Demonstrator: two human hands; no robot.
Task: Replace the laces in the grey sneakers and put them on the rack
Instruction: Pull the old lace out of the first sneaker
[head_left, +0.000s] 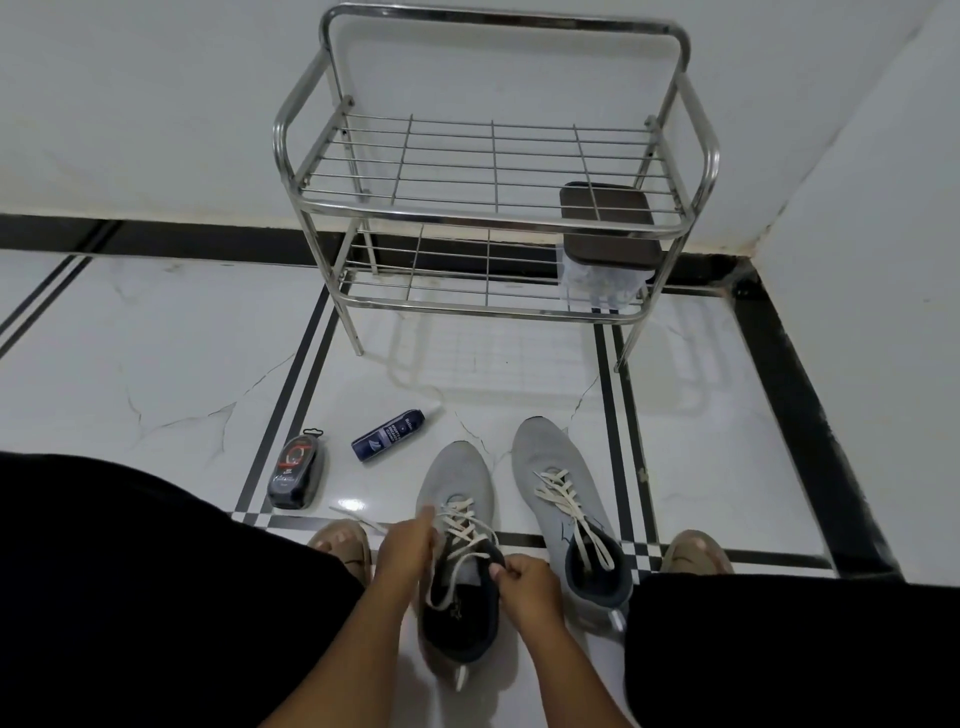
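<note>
White tile floor w/ black stripes, room corner.
Lace of left sneaker is pinched by left hand & right hand; rack is seen well apart.

Dim, flat light — bowed edges

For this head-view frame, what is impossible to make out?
- Clear container contents on the rack: blurred through its wall, under the brown lid.
- Spray can and black pack labels: too small to read.
- Whether the left sneaker lace is old or new: indistinguishable.
- What the left hand and right hand fingers pinch: hidden by the hands.
</note>
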